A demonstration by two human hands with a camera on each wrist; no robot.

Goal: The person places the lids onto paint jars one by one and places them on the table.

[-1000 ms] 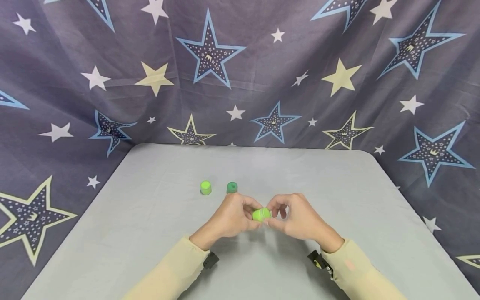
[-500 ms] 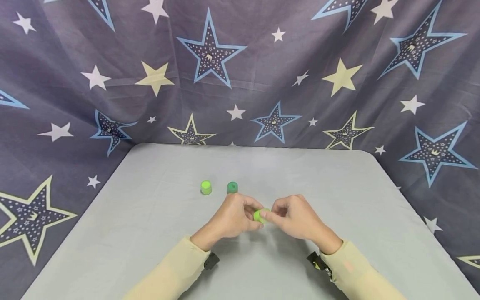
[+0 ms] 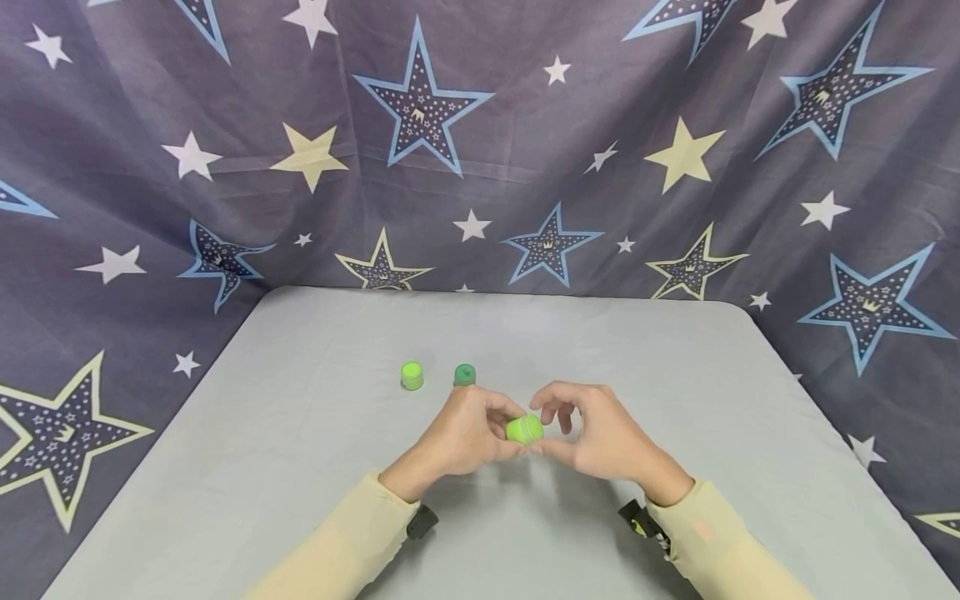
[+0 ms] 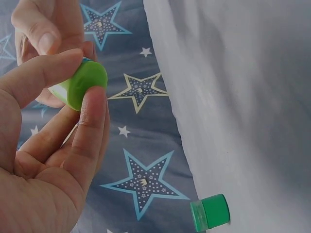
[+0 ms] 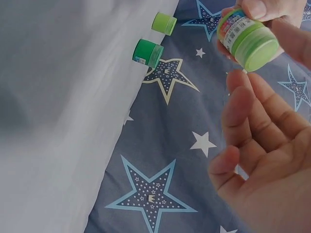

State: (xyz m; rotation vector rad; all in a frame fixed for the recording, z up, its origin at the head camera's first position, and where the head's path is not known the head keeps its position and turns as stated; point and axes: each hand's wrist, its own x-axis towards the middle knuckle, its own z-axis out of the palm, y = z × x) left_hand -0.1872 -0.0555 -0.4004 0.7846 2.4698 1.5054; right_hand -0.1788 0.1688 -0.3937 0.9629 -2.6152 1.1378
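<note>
My left hand [image 3: 468, 429] pinches a small light green jar [image 3: 524, 429] between thumb and fingers, tilted on its side above the table. In the right wrist view the jar [image 4: 90, 82] shows a printed label and a translucent end facing my right hand [image 3: 596, 433]. The right fingers [image 5: 240, 109] are spread and bent loosely about that end, the thumb near its lower edge. Whether a right fingertip touches the jar cannot be told. Beyond the left hand stand a dark green jar [image 3: 465, 375], partly hidden by it in the head view, and another light green jar [image 3: 412, 376].
A pale grey cloth covers the table [image 3: 315, 467]. Behind and on both sides hangs a dark curtain [image 3: 495, 167] with stars. A black strap-like device [image 3: 422, 522] sits at the left wrist, and another [image 3: 643, 527] at the right.
Half a second ago the right thumb and fingers covered the jar's end; now they have spread apart and uncovered it. The left hand has stayed almost still with the jar.
</note>
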